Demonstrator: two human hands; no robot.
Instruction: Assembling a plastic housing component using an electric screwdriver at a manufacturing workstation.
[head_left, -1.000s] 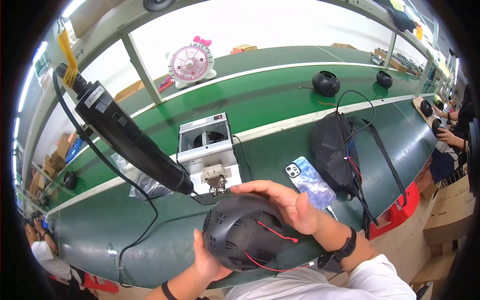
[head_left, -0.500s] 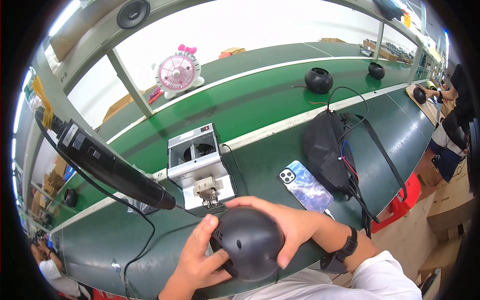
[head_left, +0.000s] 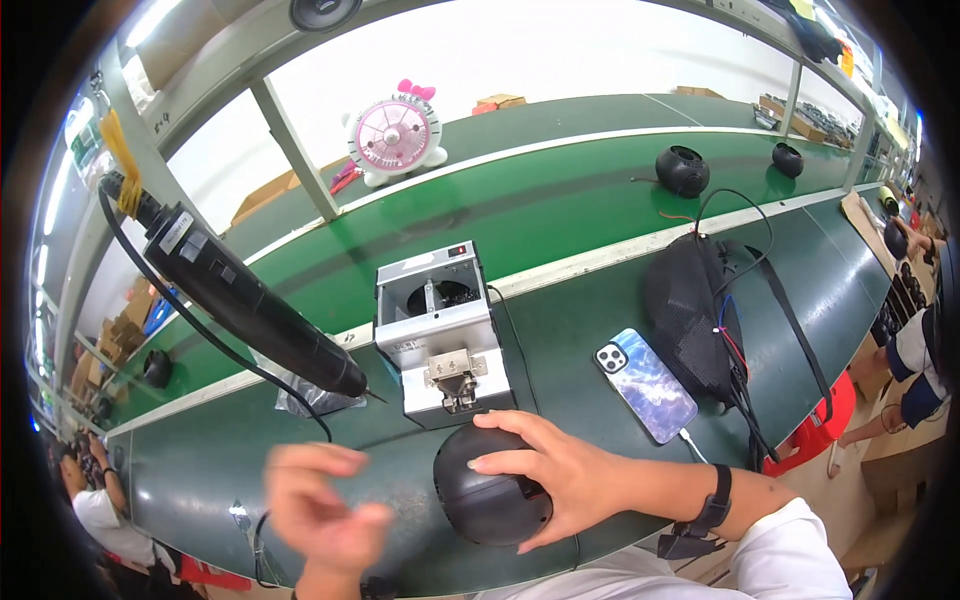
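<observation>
Right hand (head_left: 570, 475) has the black ball (head_left: 485, 505), grip closed around its top and right side, thumb low at the near side, fingers over the top. Ball is at the near edge of the tabletop (head_left: 410, 475), just in front of the metal box (head_left: 450, 335); can't tell whether it's resting or held up. Left hand (head_left: 325, 505) is off to the ball's left, not touching it, motion-blurred; grip spread, thumb and fingers apart, nothing visible in it. Driver (head_left: 255, 305) hangs at a slant from a yellow strap (head_left: 120, 155), bit pointing down-right, near the box's left side. Clear bag (head_left: 310, 395) lies under the driver's lower end. Phone (head_left: 648, 385) is right of the box, white cable (head_left: 693, 445) at its near end. Black mesh case (head_left: 690, 320) beside the phone, wires and strap trailing. Beyond, on the green belt (head_left: 560, 215): two black shells (head_left: 683, 172), well apart. Pink-and-white fan (head_left: 393, 137) stands farther back, left of the shells. Red stool (head_left: 825, 415) at right, below tabletop level.
</observation>
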